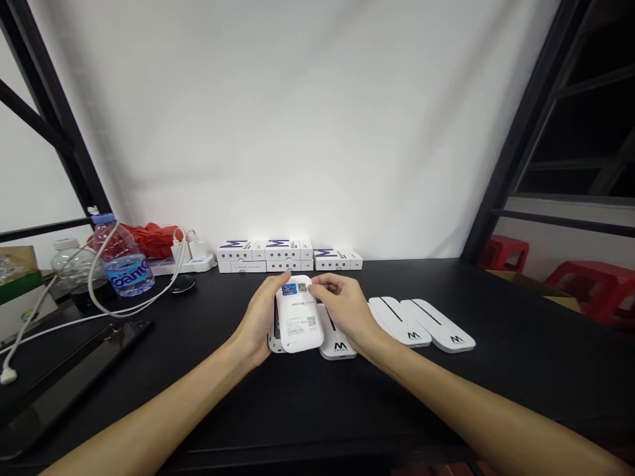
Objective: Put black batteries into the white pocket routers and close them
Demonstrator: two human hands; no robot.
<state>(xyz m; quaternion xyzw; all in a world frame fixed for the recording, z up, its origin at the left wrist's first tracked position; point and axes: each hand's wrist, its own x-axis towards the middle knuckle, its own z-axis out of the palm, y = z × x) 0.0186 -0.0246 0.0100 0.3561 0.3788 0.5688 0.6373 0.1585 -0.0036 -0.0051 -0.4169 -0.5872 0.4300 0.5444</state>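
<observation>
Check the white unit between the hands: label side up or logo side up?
Label side up: the white unit shows a QR code and blue sticker, no M logo.

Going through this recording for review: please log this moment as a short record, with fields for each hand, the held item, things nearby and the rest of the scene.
Left hand: left hand grips the white device along its left side
Right hand: right hand holds the device's right edge
Held item: stickers with QR codes face up
Nearby: white M-logo unit beneath; two more white M-logo units on the right
Rest: black table; stacked white boxes; water bottle; power strip
</observation>
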